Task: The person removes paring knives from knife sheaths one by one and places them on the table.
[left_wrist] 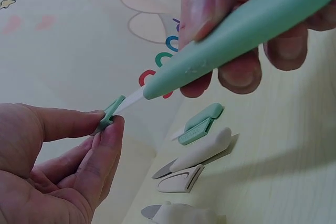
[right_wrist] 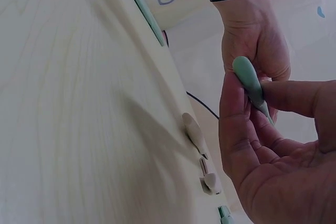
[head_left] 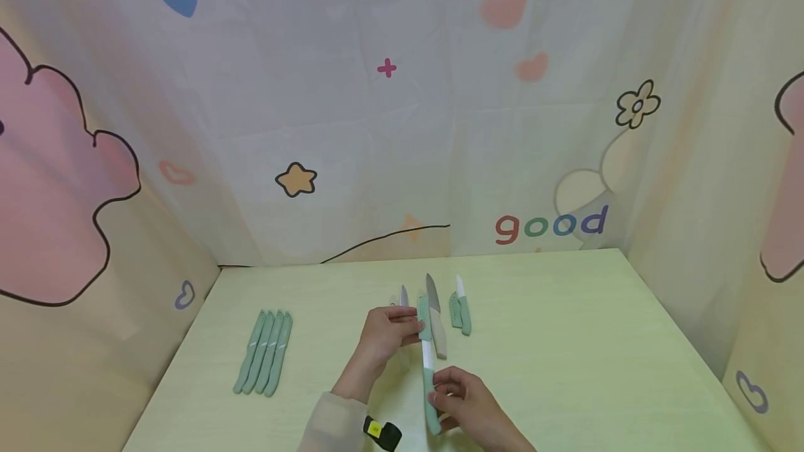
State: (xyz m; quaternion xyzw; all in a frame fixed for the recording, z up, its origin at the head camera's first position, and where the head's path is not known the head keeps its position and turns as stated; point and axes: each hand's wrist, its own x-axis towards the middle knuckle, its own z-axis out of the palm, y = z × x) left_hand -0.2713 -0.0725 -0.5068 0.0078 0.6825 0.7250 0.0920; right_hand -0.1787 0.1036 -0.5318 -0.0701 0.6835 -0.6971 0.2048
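My left hand pinches a green knife sheath between thumb and fingers above the table. My right hand grips the green handle of a knife. The knife's white blade points away from me, its front part hidden in the sheath and the part near the handle bare. Just beyond the hands lies a beige-handled knife with a grey blade. Another knife is partly hidden behind my left hand. To the right, a small green knife lies beside its green sheath.
Several slim green-handled pieces lie side by side on the left of the pale table. A beige sheath lies by the beige knife. Printed cloth stands behind the table and at both sides.
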